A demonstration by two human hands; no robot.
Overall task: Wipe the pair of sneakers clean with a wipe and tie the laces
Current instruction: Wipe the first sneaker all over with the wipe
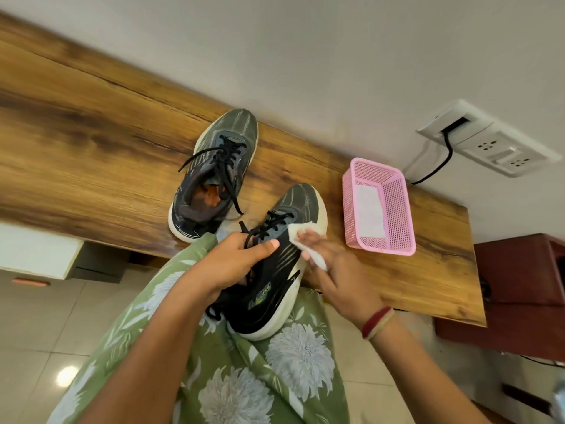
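My left hand (232, 264) grips the dark mesh sneaker with the thick white sole (284, 267) around its tongue and loose black laces, the thumb laid over the top. That keeps it propped heel-down on my green floral lap with its outer side turned toward my right hand (336, 280). The right hand is curled round the white wipe (301, 235) and presses it against the upper just above the sole, so both hands are busy and close together on this shoe. The matching second sneaker (214, 166) waits upright on the wood-grain tabletop (91, 133), its laces untied too. The pink perforated plastic basket (397, 209) sits to the right, near the tabletop's front edge, within easy reach. The held toe pokes over that edge, so I judge short strokes are safest.
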